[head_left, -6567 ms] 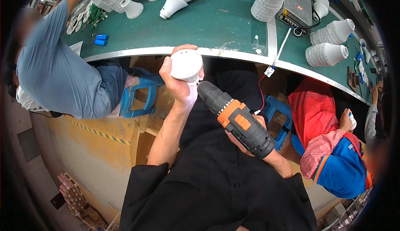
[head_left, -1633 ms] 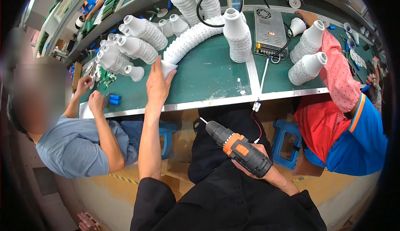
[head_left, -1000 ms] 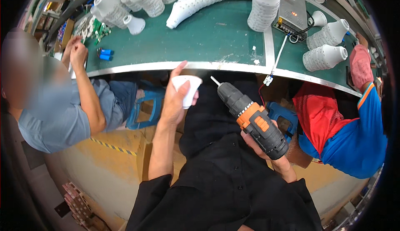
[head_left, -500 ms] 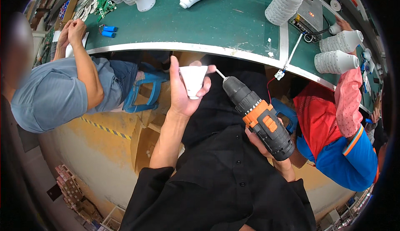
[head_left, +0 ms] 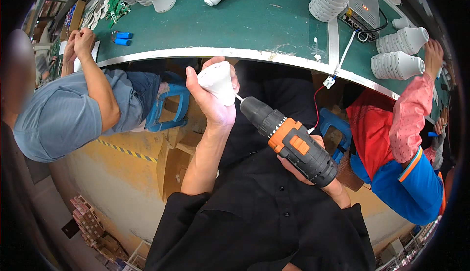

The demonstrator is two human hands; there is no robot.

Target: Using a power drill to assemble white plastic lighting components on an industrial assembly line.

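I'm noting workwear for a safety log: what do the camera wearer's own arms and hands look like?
The left hand and partly hidden right hand look ungloved. Loose, short black sleeves, part of a buttoned shirt, leave the forearms bare.

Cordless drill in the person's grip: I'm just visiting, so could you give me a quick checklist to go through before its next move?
1. Drill held firmly: ok, the right hand is wrapped around it.
2. White cone-shaped part held: ok, gripped in the left hand.
3. Bit touching the part: cannot tell; the tip is at its edge, contact unclear.
4. Left hand well away from the bit: not ok, it is close to the tip.
5. Finger off the trigger: cannot tell, hidden beneath the drill.
6. Co-workers' hands away from the bit: ok.
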